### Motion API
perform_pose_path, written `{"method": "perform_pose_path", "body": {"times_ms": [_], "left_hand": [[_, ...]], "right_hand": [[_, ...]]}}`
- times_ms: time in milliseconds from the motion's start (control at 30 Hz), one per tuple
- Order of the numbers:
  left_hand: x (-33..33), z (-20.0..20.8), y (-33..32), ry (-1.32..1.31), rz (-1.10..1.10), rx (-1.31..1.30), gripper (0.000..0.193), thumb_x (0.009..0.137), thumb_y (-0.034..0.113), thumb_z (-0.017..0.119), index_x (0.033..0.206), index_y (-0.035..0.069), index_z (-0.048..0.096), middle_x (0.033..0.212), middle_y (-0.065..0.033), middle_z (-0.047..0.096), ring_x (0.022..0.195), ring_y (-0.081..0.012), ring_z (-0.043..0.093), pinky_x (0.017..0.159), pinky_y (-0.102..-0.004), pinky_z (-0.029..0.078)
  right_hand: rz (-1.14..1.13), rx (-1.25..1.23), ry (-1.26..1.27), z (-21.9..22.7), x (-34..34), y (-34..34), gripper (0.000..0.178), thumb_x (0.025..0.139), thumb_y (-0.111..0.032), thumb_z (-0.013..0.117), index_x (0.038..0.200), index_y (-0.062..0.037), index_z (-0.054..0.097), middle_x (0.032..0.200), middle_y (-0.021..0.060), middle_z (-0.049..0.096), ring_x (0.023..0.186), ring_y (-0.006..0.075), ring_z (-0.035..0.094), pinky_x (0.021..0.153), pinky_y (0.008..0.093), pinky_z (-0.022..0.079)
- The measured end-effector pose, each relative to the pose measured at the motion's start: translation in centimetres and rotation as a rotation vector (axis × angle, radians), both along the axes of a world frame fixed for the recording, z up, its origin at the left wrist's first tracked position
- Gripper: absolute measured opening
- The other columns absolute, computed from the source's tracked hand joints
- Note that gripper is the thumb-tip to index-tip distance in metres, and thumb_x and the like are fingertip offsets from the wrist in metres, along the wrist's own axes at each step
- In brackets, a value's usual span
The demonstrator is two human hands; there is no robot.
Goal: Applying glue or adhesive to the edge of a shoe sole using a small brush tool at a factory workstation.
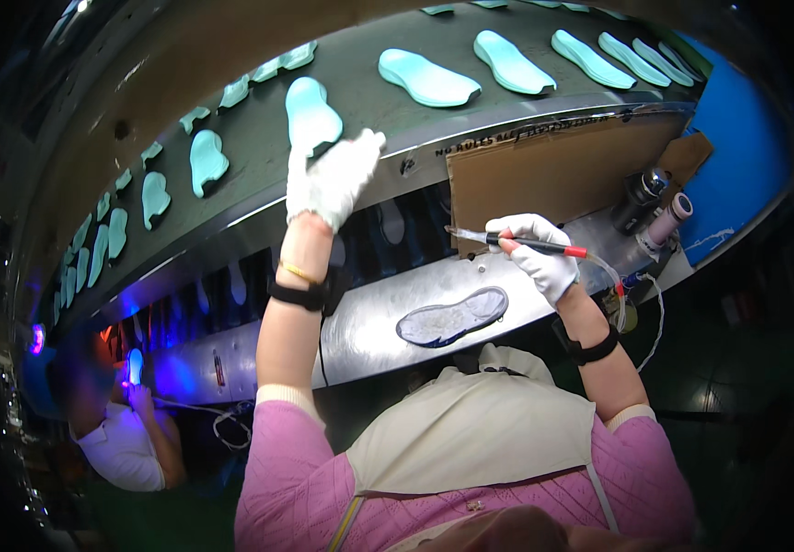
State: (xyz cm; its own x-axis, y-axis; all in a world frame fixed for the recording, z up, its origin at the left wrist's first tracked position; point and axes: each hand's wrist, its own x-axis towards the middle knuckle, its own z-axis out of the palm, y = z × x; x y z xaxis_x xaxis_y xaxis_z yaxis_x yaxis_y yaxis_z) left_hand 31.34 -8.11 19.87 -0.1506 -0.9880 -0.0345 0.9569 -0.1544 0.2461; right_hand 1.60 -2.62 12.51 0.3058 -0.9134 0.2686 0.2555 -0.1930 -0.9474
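My left hand (334, 182), in a white glove, reaches over the near edge of the conveyor belt. Its thumb and fingers are apart at the lower end of a mint-green shoe sole (312, 112); whether they touch it I cannot tell. A glue brush (530, 244) with a black and red handle and a thin clear hose is gripped in my right hand (540, 258), also gloved. Its bristle tip points left above the metal bench (360, 340). Below, on that bench, lies a grey sole-shaped piece (452, 317) with a dark rim and a whitish, blotchy surface.
More mint-green soles (426, 78) lie spaced along the dark belt (250, 120). Dark soles (388, 221) sit on a shelf beneath it. Cardboard (544, 175), a black bottle (641, 198) and a pink bottle (668, 219) stand at right. Another person (130, 442) works at far left under blue light.
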Motion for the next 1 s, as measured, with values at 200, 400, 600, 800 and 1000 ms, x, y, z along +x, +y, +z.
{"method": "perform_pose_path", "body": {"times_ms": [200, 400, 600, 800, 1000], "left_hand": [[3.9, 0.1, 2.8, -1.768, 0.520, -0.372, 0.032, 0.090, 0.025, 0.049, 0.108, 0.001, 0.059, 0.105, -0.0162, 0.062, 0.104, -0.0297, 0.057, 0.088, -0.0354, 0.046], [18.9, 1.8, 0.2, -2.909, 1.234, -0.225, 0.032, 0.068, 0.017, 0.066, 0.100, 0.009, 0.065, 0.102, -0.0134, 0.061, 0.094, -0.0304, 0.059, 0.086, -0.0396, 0.045], [23.3, 0.2, 1.3, -2.698, 1.313, -0.540, 0.023, 0.069, 0.016, 0.071, 0.086, 0.004, 0.064, 0.074, -0.0108, 0.057, 0.073, -0.0287, 0.053, 0.071, -0.0360, 0.043], [22.8, 1.3, 3.5, -1.380, 1.485, -0.334, 0.018, 0.089, 0.017, 0.050, 0.089, 0.001, 0.057, 0.099, -0.0081, 0.057, 0.089, -0.0174, 0.054, 0.080, -0.0296, 0.043], [14.4, 3.6, 11.5, -0.466, 0.461, -0.775, 0.010, 0.076, 0.009, 0.053, 0.072, 0.011, 0.043, 0.072, -0.0011, 0.034, 0.068, -0.0147, 0.032, 0.063, -0.0264, 0.028]], "right_hand": [[-0.158, -0.004, 0.122, -1.3, -1.3, 0.4, 0.019, 0.079, 0.004, 0.064, 0.097, -0.0017, 0.060, 0.094, 0.0060, 0.064, 0.085, 0.0093, 0.060, 0.079, 0.0229, 0.049], [-0.130, 0.077, 0.026, -1.9, 0.8, 1.7, 0.019, 0.078, 0.007, 0.064, 0.093, -0.0024, 0.057, 0.096, 0.0074, 0.064, 0.084, 0.0105, 0.061, 0.078, 0.0241, 0.049], [-0.190, 0.211, -0.004, -3.5, 2.9, 1.9, 0.019, 0.079, 0.004, 0.063, 0.096, -0.0020, 0.058, 0.099, 0.0077, 0.064, 0.086, 0.0115, 0.060, 0.080, 0.0247, 0.048], [-0.147, 0.271, 0.174, -5.4, 4.0, 1.4, 0.021, 0.079, -0.004, 0.066, 0.100, -0.0025, 0.063, 0.100, 0.0068, 0.064, 0.092, 0.0118, 0.059, 0.083, 0.0253, 0.047], [-0.117, 0.149, 0.265, -7.5, 7.0, -0.6, 0.020, 0.077, -0.003, 0.068, 0.096, -0.0039, 0.062, 0.095, 0.0058, 0.066, 0.087, 0.0114, 0.060, 0.080, 0.0259, 0.048]]}}
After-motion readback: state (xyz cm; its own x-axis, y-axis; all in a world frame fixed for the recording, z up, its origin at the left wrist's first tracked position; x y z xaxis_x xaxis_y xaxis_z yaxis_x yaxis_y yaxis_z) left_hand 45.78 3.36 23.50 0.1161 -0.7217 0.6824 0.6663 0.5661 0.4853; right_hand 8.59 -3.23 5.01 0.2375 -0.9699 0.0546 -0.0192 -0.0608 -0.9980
